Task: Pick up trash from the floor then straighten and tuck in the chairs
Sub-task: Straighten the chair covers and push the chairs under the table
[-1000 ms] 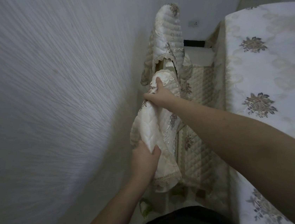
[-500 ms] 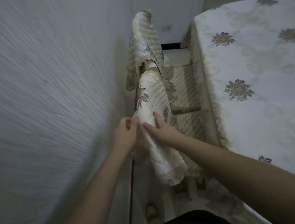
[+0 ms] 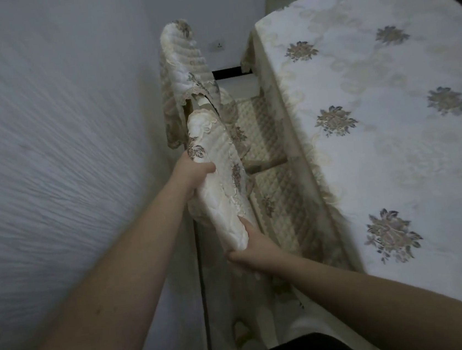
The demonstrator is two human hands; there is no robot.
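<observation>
Head view: 0.5 s ago both hands met mid-back; now the left hand grips the near chair backrest higher, the right hand grasps its lower end; probably straightening it beside the table.

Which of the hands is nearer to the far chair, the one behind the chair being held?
Left. The left hand grips the near chair back just below the far chair; the right hand holds its nearer end.

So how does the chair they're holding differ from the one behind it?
The near chair has both hands on its back, the left hand higher up and the right hand at its near end; the far chair is untouched. The far chair's back reaches higher in the frame. Both wear cream quilted covers with floral patches.
</observation>
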